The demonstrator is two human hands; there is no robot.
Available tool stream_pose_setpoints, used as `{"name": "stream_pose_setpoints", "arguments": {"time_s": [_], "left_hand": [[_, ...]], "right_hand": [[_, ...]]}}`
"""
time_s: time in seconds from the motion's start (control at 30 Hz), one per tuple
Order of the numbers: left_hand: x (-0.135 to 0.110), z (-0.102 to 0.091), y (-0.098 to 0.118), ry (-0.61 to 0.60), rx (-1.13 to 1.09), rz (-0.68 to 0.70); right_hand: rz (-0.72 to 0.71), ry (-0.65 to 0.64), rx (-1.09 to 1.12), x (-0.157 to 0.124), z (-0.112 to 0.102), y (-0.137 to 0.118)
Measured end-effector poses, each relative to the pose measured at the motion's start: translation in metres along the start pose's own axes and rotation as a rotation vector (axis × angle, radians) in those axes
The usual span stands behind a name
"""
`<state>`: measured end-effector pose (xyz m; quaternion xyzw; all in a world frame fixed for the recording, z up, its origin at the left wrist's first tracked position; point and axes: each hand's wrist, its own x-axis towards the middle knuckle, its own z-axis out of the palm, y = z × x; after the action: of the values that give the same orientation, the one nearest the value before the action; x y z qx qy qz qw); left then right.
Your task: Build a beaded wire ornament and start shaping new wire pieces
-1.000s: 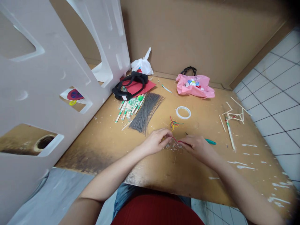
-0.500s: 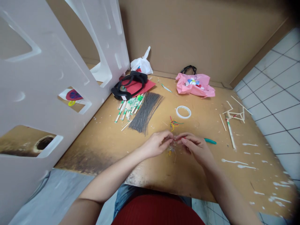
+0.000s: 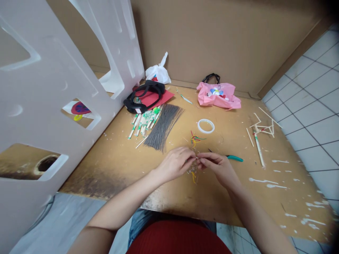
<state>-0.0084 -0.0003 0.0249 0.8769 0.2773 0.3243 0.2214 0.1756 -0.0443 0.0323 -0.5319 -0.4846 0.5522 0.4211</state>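
Observation:
Over the table's middle, my left hand and my right hand meet at the fingertips. Both are pinched closed around something thin and small that I cannot make out. Below the fingertips lie a yellow strand and a clear, tangled bit. Just beyond them is a little heap of red, yellow and green strands. A tool with a teal handle lies partly hidden behind my right hand, its dark tip showing past the fingers.
Left of centre lie a bundle of grey wires, wrapped chopsticks and a black headband-like strap. A tape roll lies ahead, a pink bag behind it. At right stands a stick frame. A white plastic panel borders the left.
The red piece seen at my right fingertips is now out of sight. My right fingers have curled in closer to the left ones. The view has shifted slightly.

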Motion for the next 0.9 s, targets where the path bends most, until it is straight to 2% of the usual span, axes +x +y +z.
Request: {"name": "stream_pose_setpoints", "arguments": {"time_s": [0.17,0.3,0.47,0.57,0.77,0.9], "left_hand": [[0.001,-0.001,0.006,-0.077,0.1,0.08],[0.001,-0.001,0.005,-0.07,-0.007,0.051],[0.0,0.002,-0.002,-0.027,-0.217,-0.046],[0.0,0.005,-0.006,-0.059,-0.215,-0.028],[0.0,0.008,-0.007,-0.041,-0.187,-0.032],[0.0,0.006,-0.006,-0.028,-0.19,-0.04]], "right_hand": [[0.016,-0.099,-0.218,0.004,0.002,-0.01],[-0.019,-0.121,-0.323,0.005,0.002,-0.016],[-0.059,-0.181,-0.284,0.005,0.001,-0.013],[-0.078,-0.184,-0.273,0.005,0.002,-0.01],[-0.084,-0.214,-0.235,0.005,0.001,-0.005],[-0.089,-0.107,-0.171,0.006,0.002,0.001]]}}
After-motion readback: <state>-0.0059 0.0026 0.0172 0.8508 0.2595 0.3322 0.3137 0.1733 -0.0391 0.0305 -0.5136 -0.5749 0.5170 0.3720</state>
